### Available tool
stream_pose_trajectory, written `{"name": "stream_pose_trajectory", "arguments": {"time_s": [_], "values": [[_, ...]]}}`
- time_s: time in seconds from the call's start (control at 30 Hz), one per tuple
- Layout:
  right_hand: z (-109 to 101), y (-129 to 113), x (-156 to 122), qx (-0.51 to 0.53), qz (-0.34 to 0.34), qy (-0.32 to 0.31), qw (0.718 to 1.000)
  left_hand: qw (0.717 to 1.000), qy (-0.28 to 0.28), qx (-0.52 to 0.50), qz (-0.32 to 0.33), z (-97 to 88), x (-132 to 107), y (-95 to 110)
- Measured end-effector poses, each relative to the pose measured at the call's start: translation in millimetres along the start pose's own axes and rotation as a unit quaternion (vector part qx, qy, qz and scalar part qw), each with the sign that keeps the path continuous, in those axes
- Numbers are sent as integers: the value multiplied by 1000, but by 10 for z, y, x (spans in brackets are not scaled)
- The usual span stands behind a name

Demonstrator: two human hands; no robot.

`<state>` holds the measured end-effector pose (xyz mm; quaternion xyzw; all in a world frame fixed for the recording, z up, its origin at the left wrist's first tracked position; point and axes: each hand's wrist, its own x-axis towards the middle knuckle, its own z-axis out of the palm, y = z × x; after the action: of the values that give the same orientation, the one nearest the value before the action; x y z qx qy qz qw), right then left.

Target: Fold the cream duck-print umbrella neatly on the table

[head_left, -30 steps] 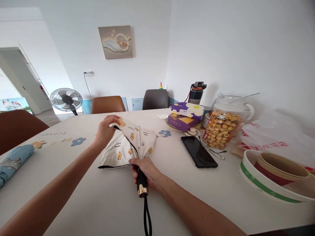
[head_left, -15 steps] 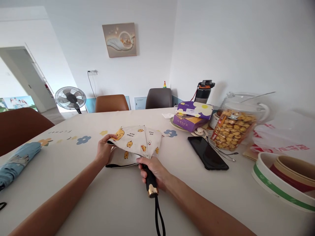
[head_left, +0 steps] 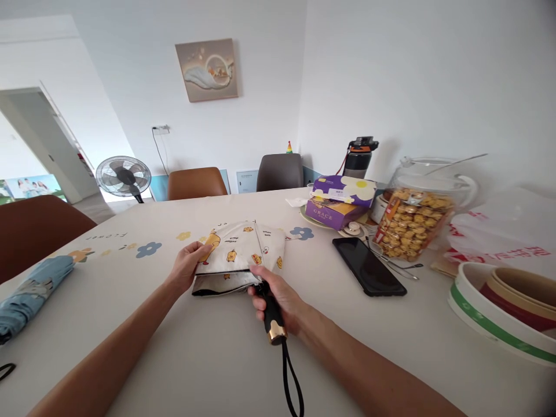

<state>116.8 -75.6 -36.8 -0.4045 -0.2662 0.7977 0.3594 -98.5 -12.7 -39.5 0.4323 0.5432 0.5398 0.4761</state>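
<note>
A folding umbrella (head_left: 243, 246) with a cream canopy printed with yellow ducks lies partly folded over the table, its dark lining showing at the near edge. My left hand (head_left: 191, 263) pinches the canopy's left edge. Wrapped around the black handle (head_left: 273, 313) is my right hand (head_left: 278, 295), its thumb resting on the canopy's near edge by the shaft. The handle has a gold end, and a black wrist strap (head_left: 291, 379) hangs from it toward me. The umbrella's shaft is hidden under the cloth.
A folded blue umbrella (head_left: 37, 292) lies at the left. On the right are a black phone (head_left: 369, 266), glasses (head_left: 402, 267), purple boxes (head_left: 334, 213), a jar of snacks (head_left: 417, 223), a bottle (head_left: 358, 159), a plastic bag (head_left: 504, 231) and tape rolls (head_left: 482, 321).
My left hand has drawn the canopy's left flap down and slightly right, flattening the fold. The right hand and handle have shifted a little to the right.
</note>
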Motion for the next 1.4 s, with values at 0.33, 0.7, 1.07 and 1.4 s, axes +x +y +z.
{"name": "stream_pose_trajectory", "arguments": {"time_s": [0.33,0.7,1.07,1.4], "values": [[-22,-18,41,-18,-7,22,1000,982,-134,132,0,-220,115,21],[53,20,47,-83,-19,53,995,882,57,426,192,54,49,189],[27,28,47,-72,0,40,997,756,-102,630,144,383,247,-343],[35,56,69,-87,-32,39,995,768,-100,622,114,352,209,-351]]}}
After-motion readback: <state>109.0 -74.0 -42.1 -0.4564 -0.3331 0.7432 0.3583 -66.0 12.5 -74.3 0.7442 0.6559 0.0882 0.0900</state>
